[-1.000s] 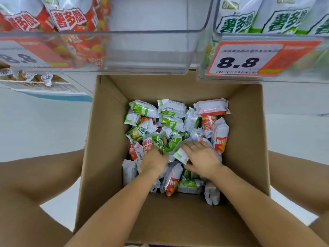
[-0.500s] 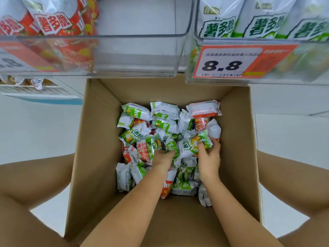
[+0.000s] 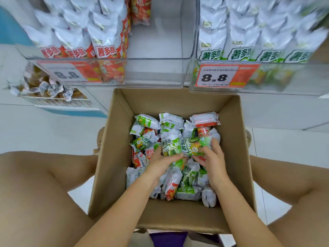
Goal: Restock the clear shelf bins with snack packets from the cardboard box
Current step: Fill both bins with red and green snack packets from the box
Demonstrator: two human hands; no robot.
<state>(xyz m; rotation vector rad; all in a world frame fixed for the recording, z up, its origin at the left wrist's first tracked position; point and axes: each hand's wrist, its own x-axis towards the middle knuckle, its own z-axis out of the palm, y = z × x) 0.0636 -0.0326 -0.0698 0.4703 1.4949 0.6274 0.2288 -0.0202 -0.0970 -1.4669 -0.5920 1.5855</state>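
An open cardboard box [image 3: 115,157] sits on the floor between my knees, holding several green and red snack packets. My left hand [image 3: 161,162] grips a green packet [image 3: 170,144] raised above the pile. Beside it, my right hand [image 3: 212,156] grips another green packet [image 3: 193,145]. The two packets touch side by side. Above the box hang two clear shelf bins: the left bin [image 3: 153,72] holds red packets [image 3: 106,41] on its left side, with its right side bare. The right bin [image 3: 267,88] is packed with green packets [image 3: 240,38].
Orange price tags reading 8.8 hang on the front of the left bin [image 3: 69,73] and the right bin [image 3: 224,75]. A lower shelf with small wrapped sweets [image 3: 49,88] sits at the left. My bare knees flank the box on a white tiled floor [image 3: 44,129].
Both hands have lifted green packets out of the pile and brought them together. The view has tilted up, showing more of the shelf bins.
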